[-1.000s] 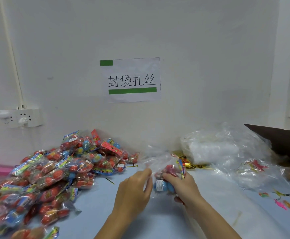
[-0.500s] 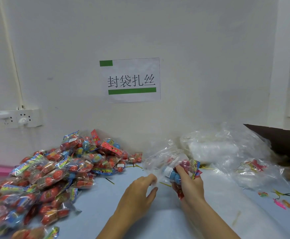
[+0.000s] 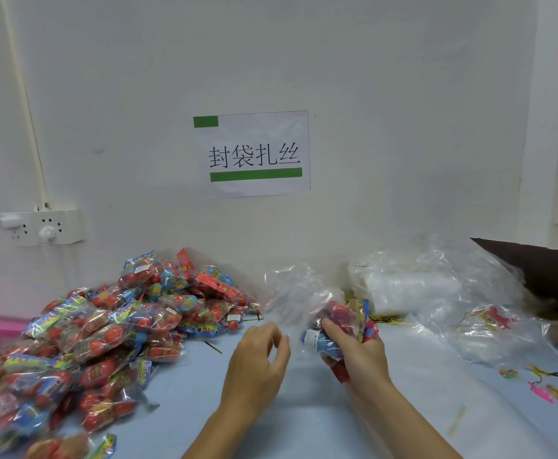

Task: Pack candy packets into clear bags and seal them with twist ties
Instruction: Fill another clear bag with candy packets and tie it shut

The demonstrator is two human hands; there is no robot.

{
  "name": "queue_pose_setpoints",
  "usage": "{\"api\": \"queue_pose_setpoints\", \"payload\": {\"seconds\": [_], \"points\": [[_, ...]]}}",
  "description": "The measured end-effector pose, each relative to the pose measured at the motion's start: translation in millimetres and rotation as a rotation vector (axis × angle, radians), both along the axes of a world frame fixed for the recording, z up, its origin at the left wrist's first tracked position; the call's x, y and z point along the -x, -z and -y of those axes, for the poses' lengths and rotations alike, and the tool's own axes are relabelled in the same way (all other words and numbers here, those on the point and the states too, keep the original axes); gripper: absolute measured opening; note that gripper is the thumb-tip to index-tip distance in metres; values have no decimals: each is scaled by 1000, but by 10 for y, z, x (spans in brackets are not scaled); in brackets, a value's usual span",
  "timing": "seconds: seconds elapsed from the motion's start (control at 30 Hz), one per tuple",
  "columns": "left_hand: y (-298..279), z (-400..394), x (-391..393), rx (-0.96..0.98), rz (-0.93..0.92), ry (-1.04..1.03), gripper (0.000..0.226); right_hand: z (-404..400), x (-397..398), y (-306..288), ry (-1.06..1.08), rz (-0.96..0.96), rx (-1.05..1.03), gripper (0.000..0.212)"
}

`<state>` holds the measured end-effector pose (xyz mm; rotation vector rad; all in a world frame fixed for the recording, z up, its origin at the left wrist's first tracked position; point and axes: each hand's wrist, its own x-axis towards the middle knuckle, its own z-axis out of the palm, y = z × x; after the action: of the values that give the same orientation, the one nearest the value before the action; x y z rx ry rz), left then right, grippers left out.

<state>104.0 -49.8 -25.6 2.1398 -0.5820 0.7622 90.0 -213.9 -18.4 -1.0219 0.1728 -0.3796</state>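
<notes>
— Above the table (image 3: pixel 304 422), what's your right hand (image 3: pixel 359 351) gripping?
— Candy packets (image 3: pixel 335 326) inside the clear bag (image 3: pixel 296 293). I'd gather its neck tightly; my left hand (image 3: pixel 259 354) hangs loosely curled, holding nothing.

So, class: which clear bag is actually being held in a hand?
The clear bag of candy gripped by the right hand; the empty bags lie untouched behind.

Wall sign (image 3: pixel 253 154) w/ green bars reads "封袋扎丝".

Left hand (image 3: pixel 259 354) let go of clear bag (image 3: pixel 299 296), now apart; right hand (image 3: pixel 359 351) lifted candy packets (image 3: pixel 335 329) slightly rightward.
</notes>
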Motion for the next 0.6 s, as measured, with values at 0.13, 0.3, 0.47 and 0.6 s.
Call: {"api": "queue_pose_setpoints", "payload": {"seconds": [0.13, 0.3, 0.47, 0.6], "points": [[-17, -4, 21, 92, 57, 10, 43, -43, 26, -2, -42, 54, 157, 41], [11, 15, 16, 49, -91, 181, 53, -89, 83, 4, -87, 92, 378, 53], [18, 43, 15, 80, -47, 130, 43, -96, 92, 2, 20, 56, 525, 70], [6, 52, 6, 118, 126, 83, 16, -108, 126, 4, 121, 107, 651, 47]]}}
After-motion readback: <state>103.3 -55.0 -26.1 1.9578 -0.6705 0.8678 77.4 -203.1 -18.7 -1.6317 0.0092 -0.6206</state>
